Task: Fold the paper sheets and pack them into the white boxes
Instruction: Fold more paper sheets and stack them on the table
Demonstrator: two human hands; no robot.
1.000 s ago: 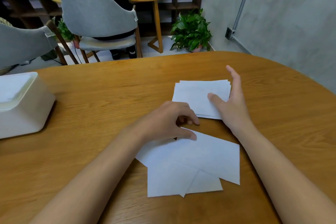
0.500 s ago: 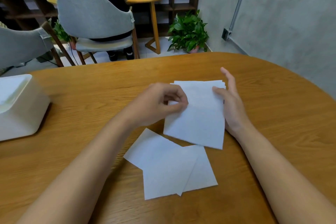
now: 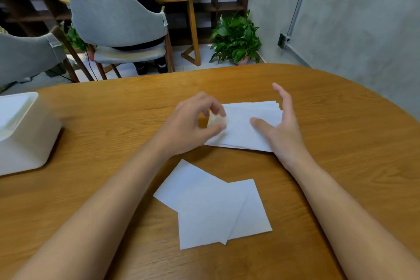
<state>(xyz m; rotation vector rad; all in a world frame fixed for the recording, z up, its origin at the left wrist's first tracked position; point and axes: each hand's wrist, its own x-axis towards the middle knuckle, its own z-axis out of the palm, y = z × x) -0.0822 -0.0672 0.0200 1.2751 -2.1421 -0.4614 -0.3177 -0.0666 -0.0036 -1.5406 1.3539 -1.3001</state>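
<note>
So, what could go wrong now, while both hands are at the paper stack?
1. The stack is already fanned at its far right corner. A pull by the left hand, whose fingertips are blurred at its left edge, might skew it more, though the right hand lies open against it.
2. The loose sheets lie between the forearms; a forearm might drag them.

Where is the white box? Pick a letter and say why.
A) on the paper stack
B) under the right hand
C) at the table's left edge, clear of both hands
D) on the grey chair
C: the white box stands at the left edge of the table, apart from the left hand and right hand, both at the paper stack.
</note>
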